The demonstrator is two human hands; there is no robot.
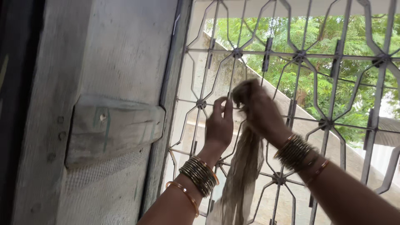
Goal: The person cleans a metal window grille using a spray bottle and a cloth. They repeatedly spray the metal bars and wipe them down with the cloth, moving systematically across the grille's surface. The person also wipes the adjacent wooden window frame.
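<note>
A long beige cloth [242,173] hangs down in front of a grey metal window grille [298,56]. My right hand [258,111] is closed around the bunched top of the cloth, close against the grille bars. My left hand [220,125] is raised just beside it, fingers up and pinching at the cloth's top edge by a horizontal bar. Both wrists carry stacks of bangles. The cloth's lower end runs out of the bottom of the view.
A weathered grey wooden shutter [108,125] with a horizontal batten fills the left half. Beyond the grille are a sloping concrete wall [291,100] and green trees [358,41].
</note>
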